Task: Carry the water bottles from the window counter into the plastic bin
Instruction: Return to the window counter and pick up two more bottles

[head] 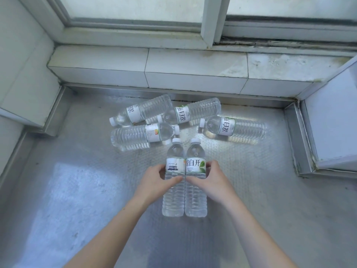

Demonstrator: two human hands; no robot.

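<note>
Two clear water bottles with white caps and white-green labels stand side by side in front of me on the steel counter (77, 190). My left hand (158, 180) grips the left bottle (173, 198) around its label. My right hand (210, 178) grips the right bottle (196, 198) the same way. Behind them several more bottles lie on their sides near the window ledge: one at the left back (143, 110), one in the middle back (193, 111), one at the right (235, 127), one at the left front (135, 136). The plastic bin is not in view.
A tiled window ledge (193, 66) runs across the back below the window frame (210, 20). A white wall corner (25, 74) juts in at the left, and a white panel (336, 117) stands at the right behind a raised steel rim.
</note>
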